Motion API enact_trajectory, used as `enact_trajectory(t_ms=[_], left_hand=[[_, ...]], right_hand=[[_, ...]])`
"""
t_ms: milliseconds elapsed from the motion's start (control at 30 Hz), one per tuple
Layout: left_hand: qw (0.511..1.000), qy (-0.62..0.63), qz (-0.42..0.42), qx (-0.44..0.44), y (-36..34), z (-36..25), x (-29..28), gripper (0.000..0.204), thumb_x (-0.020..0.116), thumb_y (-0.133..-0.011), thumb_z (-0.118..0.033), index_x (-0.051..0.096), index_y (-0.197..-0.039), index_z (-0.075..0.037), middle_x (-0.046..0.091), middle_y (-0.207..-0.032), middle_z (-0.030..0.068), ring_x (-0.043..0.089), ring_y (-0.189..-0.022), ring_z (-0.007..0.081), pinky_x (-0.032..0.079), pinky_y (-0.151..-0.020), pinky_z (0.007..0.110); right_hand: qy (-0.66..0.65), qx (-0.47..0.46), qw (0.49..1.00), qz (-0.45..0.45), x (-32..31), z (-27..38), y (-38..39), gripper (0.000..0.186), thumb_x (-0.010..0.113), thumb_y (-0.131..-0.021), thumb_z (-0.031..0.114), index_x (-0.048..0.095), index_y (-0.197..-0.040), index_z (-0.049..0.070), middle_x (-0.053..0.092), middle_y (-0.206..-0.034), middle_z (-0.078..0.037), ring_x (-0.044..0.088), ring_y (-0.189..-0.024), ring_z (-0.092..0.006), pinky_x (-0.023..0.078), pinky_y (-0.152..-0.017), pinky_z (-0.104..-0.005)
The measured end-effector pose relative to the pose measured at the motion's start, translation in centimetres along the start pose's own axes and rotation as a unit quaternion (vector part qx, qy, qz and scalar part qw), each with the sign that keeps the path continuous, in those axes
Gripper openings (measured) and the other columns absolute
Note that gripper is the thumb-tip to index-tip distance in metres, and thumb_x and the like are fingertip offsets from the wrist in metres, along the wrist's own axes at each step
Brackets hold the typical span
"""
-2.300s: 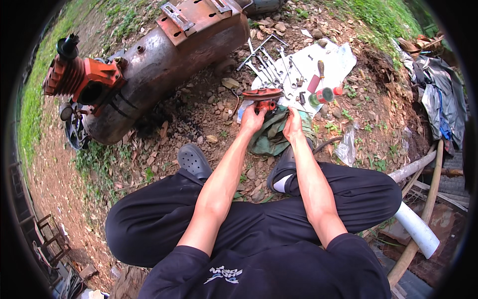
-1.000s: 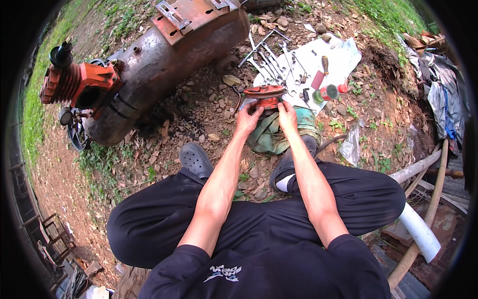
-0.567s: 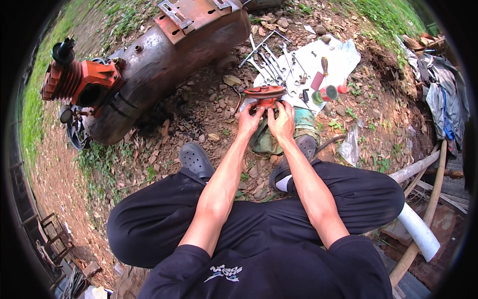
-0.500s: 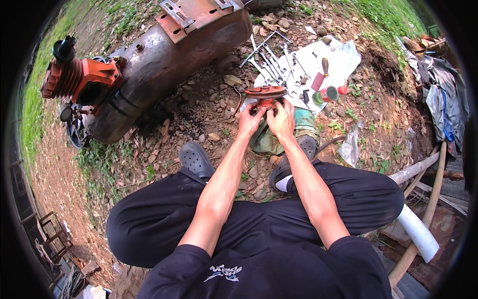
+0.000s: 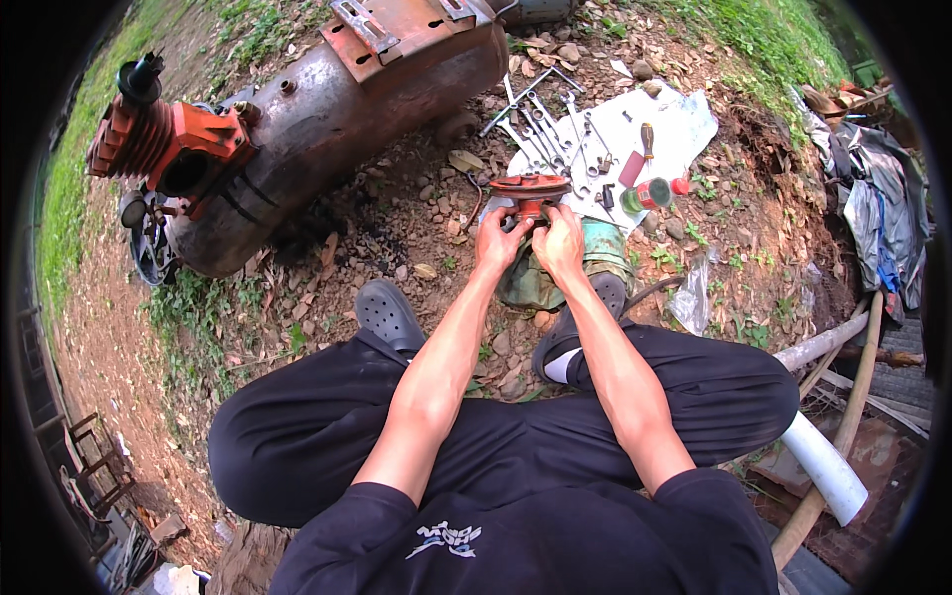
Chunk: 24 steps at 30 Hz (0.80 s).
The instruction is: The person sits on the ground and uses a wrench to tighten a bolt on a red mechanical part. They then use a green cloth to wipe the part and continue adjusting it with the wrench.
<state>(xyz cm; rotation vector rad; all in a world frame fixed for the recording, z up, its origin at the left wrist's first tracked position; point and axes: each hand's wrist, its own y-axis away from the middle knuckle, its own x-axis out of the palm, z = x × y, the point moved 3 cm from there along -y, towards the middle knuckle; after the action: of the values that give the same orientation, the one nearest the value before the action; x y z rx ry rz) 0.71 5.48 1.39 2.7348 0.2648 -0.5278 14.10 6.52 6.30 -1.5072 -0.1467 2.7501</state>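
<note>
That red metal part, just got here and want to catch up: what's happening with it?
A person squatting on bare dirt holds the red metal part, a flat flanged piece on a short stem, with both hands: the left hand and right hand grip it from below. Just beyond it, wrenches and a screwdriver lie spread on a white sheet. A rusty tank with an orange cylinder head lies to the left.

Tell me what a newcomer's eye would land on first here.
The big rusty tank with its orange finned compressor head lies upper left on the dirt. At centre, the left hand and right hand grip a red disc-shaped part, with wrenches on a white sheet beyond.
</note>
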Motion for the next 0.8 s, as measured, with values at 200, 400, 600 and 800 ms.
enact_trajectory(t_ms=[200,400,600,800], left_hand=[[1.0,0.017,-0.005,0.006,-0.7,1.5,0.2,0.054,0.078,-0.076,-0.04,0.067,-0.117,-0.006,0.066,-0.118,0.0184,0.063,-0.111,0.0301,0.048,-0.094,0.041],[0.995,-0.015,0.097,0.034,-0.6,0.9,-0.6,0.049,0.074,-0.08,-0.029,0.064,-0.126,-0.014,0.06,-0.127,0.0162,0.058,-0.117,0.0347,0.047,-0.098,0.041],[0.993,0.032,0.116,0.004,-0.7,1.1,-1.6,0.042,0.06,-0.086,-0.011,0.062,-0.129,-0.014,0.059,-0.13,0.0178,0.056,-0.122,0.0331,0.044,-0.103,0.039],[0.992,-0.011,0.122,0.017,-0.1,-0.8,-0.8,0.044,0.059,-0.083,-0.016,0.064,-0.127,-0.014,0.055,-0.133,0.019,0.052,-0.125,0.0345,0.041,-0.106,0.04]], right_hand=[[-0.027,-0.166,0.985,-0.027,1.6,1.9,2.2,0.043,0.057,-0.071,0.005,0.066,-0.113,0.003,0.062,-0.121,-0.012,0.051,-0.122,-0.0364,0.041,-0.104,-0.0473],[0.068,-0.14,0.988,-0.022,1.5,-0.7,3.0,0.061,0.057,-0.075,0.006,0.052,-0.135,0.003,0.049,-0.14,-0.017,0.036,-0.137,-0.0408,0.03,-0.113,-0.0523],[0.079,-0.2,0.974,0.073,3.3,1.1,4.8,0.073,0.059,-0.073,0.005,0.041,-0.144,0.003,0.038,-0.151,-0.018,0.027,-0.144,-0.0384,0.02,-0.118,-0.0526],[0.026,0.009,1.0,0.004,2.2,-4.1,2.2,0.061,0.05,-0.083,0.017,0.043,-0.142,0.003,0.04,-0.151,-0.016,0.027,-0.144,-0.038,0.019,-0.116,-0.0568]])
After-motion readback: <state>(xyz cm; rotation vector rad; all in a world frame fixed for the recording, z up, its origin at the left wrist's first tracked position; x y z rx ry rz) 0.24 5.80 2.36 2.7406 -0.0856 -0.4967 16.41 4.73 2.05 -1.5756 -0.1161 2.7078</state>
